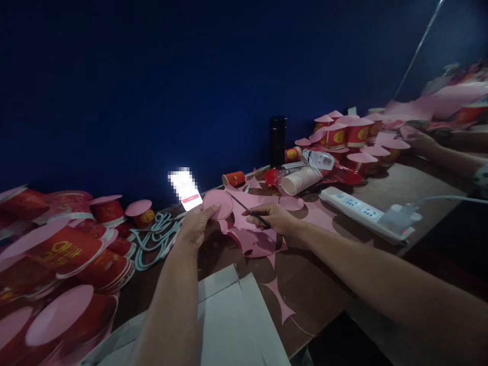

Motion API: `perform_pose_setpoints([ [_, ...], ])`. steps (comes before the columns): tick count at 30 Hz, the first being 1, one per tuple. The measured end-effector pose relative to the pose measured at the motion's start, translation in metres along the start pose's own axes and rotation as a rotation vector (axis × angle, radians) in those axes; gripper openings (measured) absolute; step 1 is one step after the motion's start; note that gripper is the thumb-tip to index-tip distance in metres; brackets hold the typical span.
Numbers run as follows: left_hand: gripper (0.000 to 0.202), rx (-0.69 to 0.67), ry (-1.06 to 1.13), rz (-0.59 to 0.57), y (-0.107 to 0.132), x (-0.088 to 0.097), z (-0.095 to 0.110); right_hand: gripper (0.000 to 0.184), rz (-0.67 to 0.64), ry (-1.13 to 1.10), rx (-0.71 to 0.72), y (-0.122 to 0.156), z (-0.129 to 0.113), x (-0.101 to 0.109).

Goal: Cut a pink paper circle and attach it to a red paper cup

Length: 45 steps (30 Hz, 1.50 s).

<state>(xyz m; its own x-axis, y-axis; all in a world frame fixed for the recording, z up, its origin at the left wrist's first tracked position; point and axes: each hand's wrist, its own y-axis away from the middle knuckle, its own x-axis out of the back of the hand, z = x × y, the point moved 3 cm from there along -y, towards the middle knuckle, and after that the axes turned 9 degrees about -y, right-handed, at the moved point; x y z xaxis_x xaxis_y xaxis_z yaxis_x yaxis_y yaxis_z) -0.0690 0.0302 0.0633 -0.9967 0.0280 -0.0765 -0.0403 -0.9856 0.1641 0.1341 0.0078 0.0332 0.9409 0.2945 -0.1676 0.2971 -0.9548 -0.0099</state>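
Observation:
My left hand (pixel 196 223) pinches a round pink paper disc (pixel 218 204), thumb on top and fingers mostly hidden beneath. In my right hand (pixel 272 218) is a slim dark pen-like tool (pixel 249 211), its far end reaching the disc's right edge; its exact kind is unclear. Beneath and beside the hands lies a pink paper sheet (pixel 253 239) with curved cut edges. A loose pink disc (pixel 292 203) rests just beyond my right hand. Near my left hand a lit phone (pixel 186 193) leans upright. A pointed pink offcut (pixel 281 300) lies on the brown table (pixel 305 290).
Red paper cups (pixel 68 251) with pink discs crowd the left; more cups (pixel 358 133) stand back right. A coiled cable (pixel 152 241), black flask (pixel 278 140), stacked cups (pixel 301 180), power strip (pixel 362 213) and cardboard (pixel 240 325) surround the work. Another person's hand (pixel 419 142) is at right.

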Motion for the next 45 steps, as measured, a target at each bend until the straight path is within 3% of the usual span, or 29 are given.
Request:
perform_pose_setpoints([
  [22,0.037,0.040,-0.081,-0.120,0.0015,0.0076,-0.0041,0.051,-0.027,-0.091,-0.022,0.0034,0.0009,-0.0011],
  [45,0.033,0.063,-0.260,-0.099,0.0031,0.0073,-0.0026,0.055,-0.018,-0.098,-0.003,0.0039,0.0050,-0.0009],
])
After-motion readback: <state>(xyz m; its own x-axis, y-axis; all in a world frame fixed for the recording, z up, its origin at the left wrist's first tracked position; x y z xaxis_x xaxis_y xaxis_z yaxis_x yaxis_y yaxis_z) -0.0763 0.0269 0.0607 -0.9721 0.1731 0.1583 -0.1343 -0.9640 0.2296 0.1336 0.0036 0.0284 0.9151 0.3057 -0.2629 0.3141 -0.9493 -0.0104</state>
